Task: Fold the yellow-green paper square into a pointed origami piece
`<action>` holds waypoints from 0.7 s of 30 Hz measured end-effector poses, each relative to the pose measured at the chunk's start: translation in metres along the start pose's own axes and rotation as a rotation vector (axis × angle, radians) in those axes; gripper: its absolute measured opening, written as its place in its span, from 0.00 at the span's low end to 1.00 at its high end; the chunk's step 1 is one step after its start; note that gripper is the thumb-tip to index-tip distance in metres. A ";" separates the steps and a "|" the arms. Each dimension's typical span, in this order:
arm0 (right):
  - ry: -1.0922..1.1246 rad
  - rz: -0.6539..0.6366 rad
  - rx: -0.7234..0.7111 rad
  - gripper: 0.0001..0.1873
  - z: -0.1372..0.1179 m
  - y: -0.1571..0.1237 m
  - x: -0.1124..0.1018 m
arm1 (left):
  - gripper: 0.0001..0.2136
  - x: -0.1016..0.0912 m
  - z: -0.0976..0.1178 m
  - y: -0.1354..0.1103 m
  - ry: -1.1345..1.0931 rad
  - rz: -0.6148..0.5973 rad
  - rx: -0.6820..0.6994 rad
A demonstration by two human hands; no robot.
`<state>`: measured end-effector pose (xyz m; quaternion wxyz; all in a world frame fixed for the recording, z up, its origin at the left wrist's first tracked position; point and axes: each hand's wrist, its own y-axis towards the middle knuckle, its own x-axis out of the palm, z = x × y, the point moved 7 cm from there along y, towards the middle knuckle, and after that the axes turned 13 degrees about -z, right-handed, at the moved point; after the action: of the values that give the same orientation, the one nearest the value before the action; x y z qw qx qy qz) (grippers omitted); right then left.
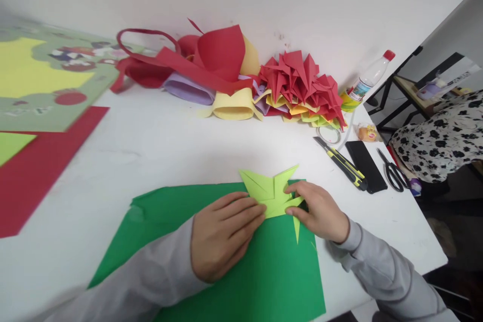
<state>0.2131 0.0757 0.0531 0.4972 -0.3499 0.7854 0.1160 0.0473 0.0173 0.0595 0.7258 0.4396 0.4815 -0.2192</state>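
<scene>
A light-green folded paper shape (277, 206) with pointed flaps lies on a dark green sheet (234, 261). My left hand (226, 234) rests on its left side, fingers stretched out flat and fingertips pressing the paper down. At the right side, my right hand (317, 209) pinches a narrow flap of the folded paper between thumb and fingers. One thin point of the paper sticks out downward below the right thumb. The paper's left edge is partly hidden under my left fingers.
Red folded paper pieces (298, 78) and paper bands (234, 105) line the wall. To the right are a utility knife (341, 163), a black flat case (366, 166), scissors (394, 173), a tape roll (328, 135) and a bottle (368, 78). A person in patterned clothing (441, 136) is beyond.
</scene>
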 end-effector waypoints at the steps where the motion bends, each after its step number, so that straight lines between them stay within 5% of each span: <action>1: 0.005 0.000 0.002 0.16 0.000 0.000 0.000 | 0.14 0.001 0.002 0.001 0.005 -0.013 0.005; 12: 0.085 0.074 -0.007 0.08 0.000 -0.002 -0.001 | 0.12 0.001 0.000 0.005 -0.058 0.007 -0.002; 16: -0.007 0.210 -0.056 0.13 -0.007 -0.003 -0.001 | 0.12 0.000 -0.003 0.007 -0.108 -0.012 -0.008; 21: -0.031 0.215 -0.085 0.16 -0.010 0.004 0.004 | 0.13 -0.001 -0.002 0.008 -0.077 -0.041 -0.018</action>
<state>0.2023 0.0713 0.0543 0.4787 -0.2825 0.8050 0.2072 0.0518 0.0234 0.0639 0.7431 0.4144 0.4639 -0.2467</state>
